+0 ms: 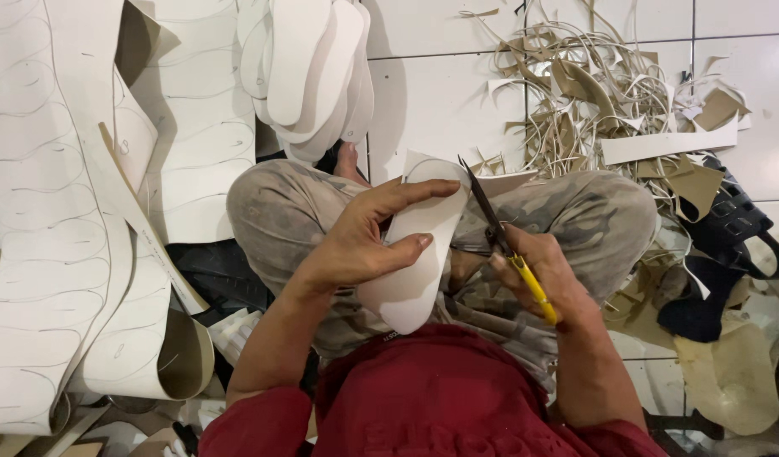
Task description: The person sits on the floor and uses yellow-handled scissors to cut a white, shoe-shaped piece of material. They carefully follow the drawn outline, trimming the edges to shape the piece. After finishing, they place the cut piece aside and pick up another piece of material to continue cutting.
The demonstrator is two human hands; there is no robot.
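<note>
My left hand (364,241) grips a white sole-shaped sheet piece (411,288) held over my lap, fingers wrapped across its top face. My right hand (538,275) is closed around yellow-handled scissors (504,241). Their dark blades point up and away, and lie along the right edge of the white piece near its rounded upper end. I sit cross-legged on a white tiled floor, wearing a red shirt and camouflage trousers.
Large white sheets (59,254) marked with drawn sole outlines curl on the left. A stack of cut white soles (309,72) lies ahead. A heap of thin white and tan offcuts (601,93) fills the upper right. Dark sandal straps (732,233) lie at the right.
</note>
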